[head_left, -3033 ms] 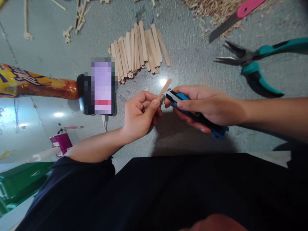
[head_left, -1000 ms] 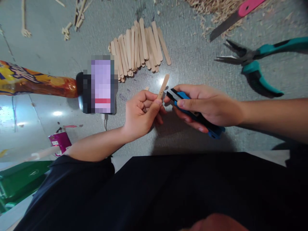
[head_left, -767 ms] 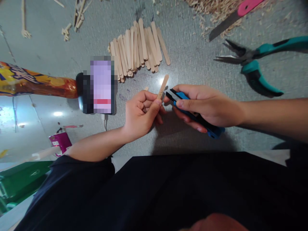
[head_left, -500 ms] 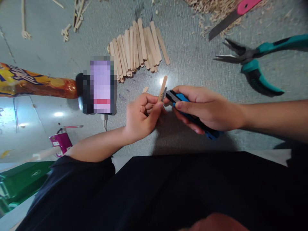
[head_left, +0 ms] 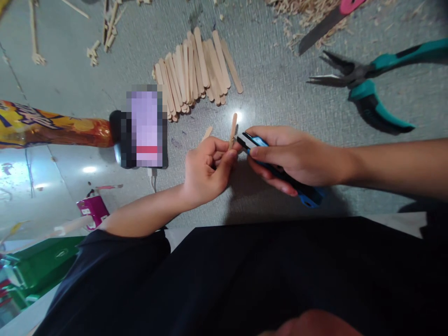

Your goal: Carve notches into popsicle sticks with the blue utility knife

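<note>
My left hand pinches a wooden craft stick between thumb and fingers, its rounded end pointing away from me. In my right hand is a blue and black utility knife, gripped around its handle. The knife's tip is right beside the stick, against or very near its right edge; exact contact is too small to make out. A second, short piece of craft stick shows just behind my left fingers. Farther off lies a spread pile of craft sticks.
Teal-handled pliers lie open on the right, near a pink-handled saw and wood shavings. At left are a phone with a cable and a bottle. Wooden scraps lie farther back.
The craft stick has turned more upright and edge-on in my left hand. The knife tip has shifted slightly left with it. The whole view has moved a little.
</note>
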The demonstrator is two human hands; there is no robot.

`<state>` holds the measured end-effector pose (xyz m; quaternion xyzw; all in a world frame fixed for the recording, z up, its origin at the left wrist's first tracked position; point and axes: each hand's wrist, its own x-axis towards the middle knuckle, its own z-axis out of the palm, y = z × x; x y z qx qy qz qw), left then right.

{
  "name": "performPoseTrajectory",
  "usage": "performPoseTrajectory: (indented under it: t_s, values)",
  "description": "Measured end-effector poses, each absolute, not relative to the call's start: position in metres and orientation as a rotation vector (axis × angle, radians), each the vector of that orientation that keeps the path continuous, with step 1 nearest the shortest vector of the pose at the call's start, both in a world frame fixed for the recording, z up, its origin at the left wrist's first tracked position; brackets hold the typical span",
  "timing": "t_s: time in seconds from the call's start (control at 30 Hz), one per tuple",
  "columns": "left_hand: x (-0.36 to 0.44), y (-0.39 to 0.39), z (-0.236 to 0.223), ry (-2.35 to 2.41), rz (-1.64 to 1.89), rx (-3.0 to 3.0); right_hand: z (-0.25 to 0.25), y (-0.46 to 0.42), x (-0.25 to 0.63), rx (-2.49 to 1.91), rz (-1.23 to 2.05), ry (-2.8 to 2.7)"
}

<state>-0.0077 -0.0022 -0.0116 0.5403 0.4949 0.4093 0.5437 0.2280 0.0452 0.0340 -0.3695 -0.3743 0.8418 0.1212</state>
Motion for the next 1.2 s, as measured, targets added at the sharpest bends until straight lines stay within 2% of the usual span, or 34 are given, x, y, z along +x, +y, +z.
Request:
performPoseTrajectory:
  t_s: [0.3, 0.63, 1.2]
  values:
    - [-0.002, 0.0, -0.004, 1.124, 1.035, 1.201, 0.034, 0.054, 0.23, -1.041, 2.423, -1.224]
    - [-0.003, 0.006, 0.009, 0.986, 1.027, 0.966, 0.02, 0.055, 0.237, -0.684, 2.545, -1.047]
    - [-0.004, 0.007, 0.008, 1.025, 0.953, 0.979, 0.017, 0.052, 0.238, -0.723, 2.55, -1.03]
